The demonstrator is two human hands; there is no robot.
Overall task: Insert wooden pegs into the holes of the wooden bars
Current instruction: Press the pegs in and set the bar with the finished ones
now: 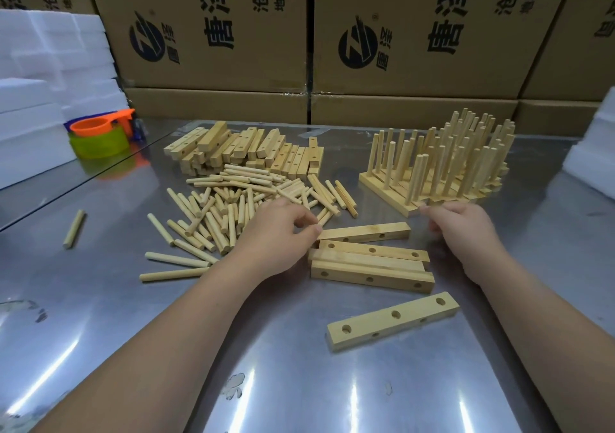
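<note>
Both bare forearms reach forward, palms down.
Left grip (276, 232) curls its fingers, thumb close to fingertips; right grip (462, 229) has loosely bent fingers.

cardboard boxes (213, 33): large black print "唐泽", with smaller lines "沧州..." and "地址:" cut off at the top edge. round black logo (147, 41) on each box, small "唐泽" beside it.
</note>
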